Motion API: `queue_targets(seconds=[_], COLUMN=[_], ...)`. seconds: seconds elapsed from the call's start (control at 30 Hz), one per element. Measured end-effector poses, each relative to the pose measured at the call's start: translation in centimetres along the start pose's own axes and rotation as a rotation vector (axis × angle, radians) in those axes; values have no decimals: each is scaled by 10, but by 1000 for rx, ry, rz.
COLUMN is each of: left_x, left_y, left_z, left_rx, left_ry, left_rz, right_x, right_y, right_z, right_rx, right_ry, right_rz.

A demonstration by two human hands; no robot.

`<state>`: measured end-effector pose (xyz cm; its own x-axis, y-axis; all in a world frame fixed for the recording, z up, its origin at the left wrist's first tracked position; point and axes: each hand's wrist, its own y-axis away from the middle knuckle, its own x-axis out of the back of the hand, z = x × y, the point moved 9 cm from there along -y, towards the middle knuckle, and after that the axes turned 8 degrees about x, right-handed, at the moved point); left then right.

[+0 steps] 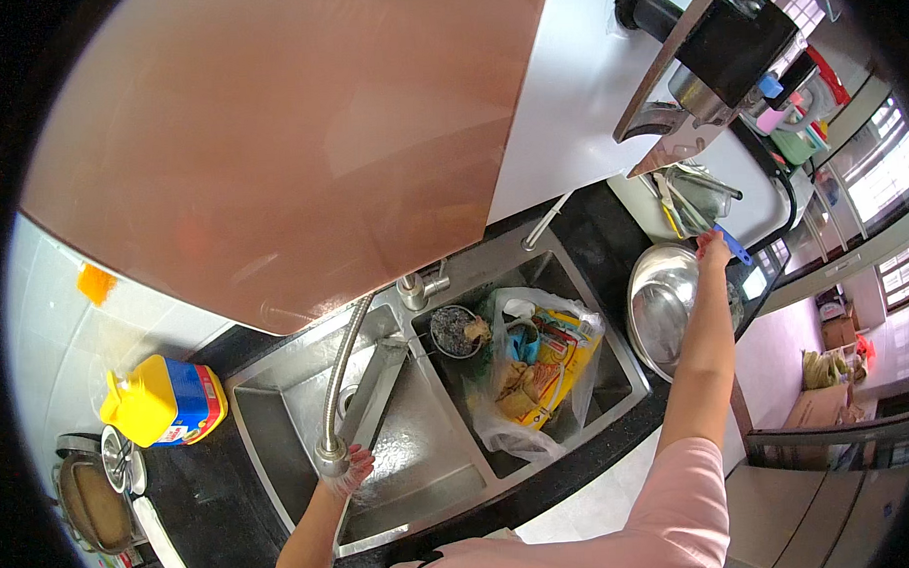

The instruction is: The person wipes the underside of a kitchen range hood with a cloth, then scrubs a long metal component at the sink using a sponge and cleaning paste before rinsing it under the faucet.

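My left hand is in the left basin of a steel double sink, under the spray head of a flexible metal tap hose. Water seems to run over its fingers. A long flat metal piece slants through that basin and passes by the hand; whether my fingers grip it cannot be made out. Stretched far to the right, my right hand closes on a utensil with a blue handle, beside a clear container of utensils. Below that forearm is a large steel bowl.
In the right basin lie a plastic bag of packets and a round strainer with dark scraps. A yellow jug stands left of the sink. A brown cabinet panel overhangs the tap. A black machine hangs upper right.
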<state>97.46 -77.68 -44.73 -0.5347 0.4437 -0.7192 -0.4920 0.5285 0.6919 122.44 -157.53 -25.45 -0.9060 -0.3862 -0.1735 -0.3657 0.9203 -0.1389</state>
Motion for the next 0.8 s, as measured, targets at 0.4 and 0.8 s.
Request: queue_targets(seconds=[0.4,0.8], left_x=[8,5], left_y=[-3,-2], left_z=[5,2], left_rx=[-132,-131], left_ry=[-350,-383], left_rz=[210,309], right_x=[-11,-13], right_y=[6,-22], right_z=[15,14], right_rx=[-282,-20], right_ry=[-6,26], right_rz=[-181,-2])
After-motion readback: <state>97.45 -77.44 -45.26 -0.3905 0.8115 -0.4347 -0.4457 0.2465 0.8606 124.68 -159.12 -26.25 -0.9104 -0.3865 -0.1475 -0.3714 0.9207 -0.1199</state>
